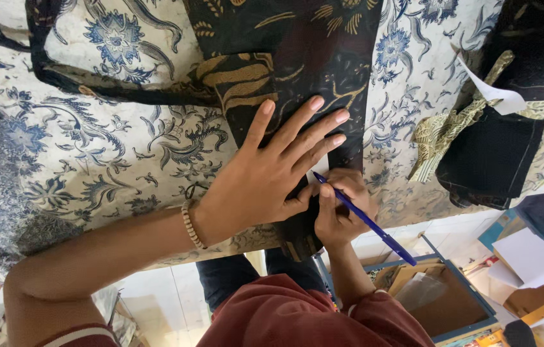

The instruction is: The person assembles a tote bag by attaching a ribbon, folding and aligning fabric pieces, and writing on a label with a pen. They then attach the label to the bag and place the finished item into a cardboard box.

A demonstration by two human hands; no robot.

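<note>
At frame centre, the left hand (272, 173) lies spread flat on the dark cloth (298, 71), while the right hand (343, 215), just right, pinches a blue pen (365, 220) angled lower-right.

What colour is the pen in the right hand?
Blue; the pen shows clearly in the head view, held by the right hand.

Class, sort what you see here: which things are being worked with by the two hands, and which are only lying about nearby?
In use:
left hand, pressed flat on the dark patterned cloth strip
right hand, gripping the blue pen

Lying about:
blue-and-white floral fabric underneath
white paper slip
folded dark cloth
blue-edged box
</note>
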